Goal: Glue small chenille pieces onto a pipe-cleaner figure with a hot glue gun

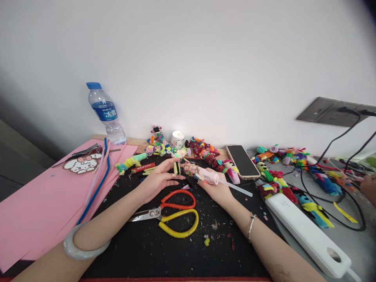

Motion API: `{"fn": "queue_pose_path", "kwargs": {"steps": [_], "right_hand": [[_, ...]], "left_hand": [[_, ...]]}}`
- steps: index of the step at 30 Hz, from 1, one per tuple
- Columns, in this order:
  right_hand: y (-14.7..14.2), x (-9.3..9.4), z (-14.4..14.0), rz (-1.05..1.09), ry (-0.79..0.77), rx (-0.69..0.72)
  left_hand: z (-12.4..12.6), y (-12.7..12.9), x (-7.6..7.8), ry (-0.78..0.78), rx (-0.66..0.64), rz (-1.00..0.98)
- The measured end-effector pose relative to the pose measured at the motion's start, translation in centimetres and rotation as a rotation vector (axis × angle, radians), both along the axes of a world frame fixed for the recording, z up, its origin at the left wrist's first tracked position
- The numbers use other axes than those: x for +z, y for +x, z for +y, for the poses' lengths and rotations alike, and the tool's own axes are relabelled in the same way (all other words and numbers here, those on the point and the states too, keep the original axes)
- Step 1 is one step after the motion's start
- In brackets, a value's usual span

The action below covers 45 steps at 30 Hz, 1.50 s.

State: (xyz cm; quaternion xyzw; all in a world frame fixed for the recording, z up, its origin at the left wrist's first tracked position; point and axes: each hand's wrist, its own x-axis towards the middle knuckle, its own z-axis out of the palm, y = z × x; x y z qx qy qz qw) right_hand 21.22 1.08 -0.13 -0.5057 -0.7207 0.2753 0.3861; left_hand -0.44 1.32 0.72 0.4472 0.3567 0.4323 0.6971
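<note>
My right hand (219, 190) is wrapped round a pink hot glue gun (210, 177). A translucent glue stick (237, 188) juts from its rear, and its front end points left toward my left hand (161, 178). Between the thumb and fingers of that hand is a small pale yellow and dark fuzzy piece (176, 169), close to the gun's front. Just below lie scissors (176, 213) with one red and one yellow handle, blades apart. A yellow-green pipe-cleaner figure (132, 161) rests left of my left hand, near a red stick-like packet (142, 168).
Pink sheets (32, 211) with blue and pale strips lie left, beside a water bottle (104, 113). Along the wall stand a white cup (178, 140), pipe-cleaner figures (207, 150) and a phone (243, 161). A white power strip (308, 235), cables and another person's hand (368, 188) are right.
</note>
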Motion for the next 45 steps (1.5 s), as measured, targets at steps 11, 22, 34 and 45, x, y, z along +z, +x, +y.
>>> {"fn": "queue_pose_path", "kwargs": {"steps": [11,22,34,45], "right_hand": [[0.0,-0.1,0.1,-0.006,-0.003,-0.001],[0.0,-0.1,0.1,-0.002,-0.002,-0.002],[0.0,0.0,-0.1,-0.007,-0.005,0.033],[-0.1,0.1,0.0,-0.083,0.008,0.03]], "left_hand": [[0.0,0.0,0.1,0.007,0.029,0.002],[0.4,0.4,-0.4,0.318,0.162,0.377],[0.2,0.2,-1.2,0.411,0.136,0.555],[0.2,0.1,-1.4,0.422,0.168,0.515]]}}
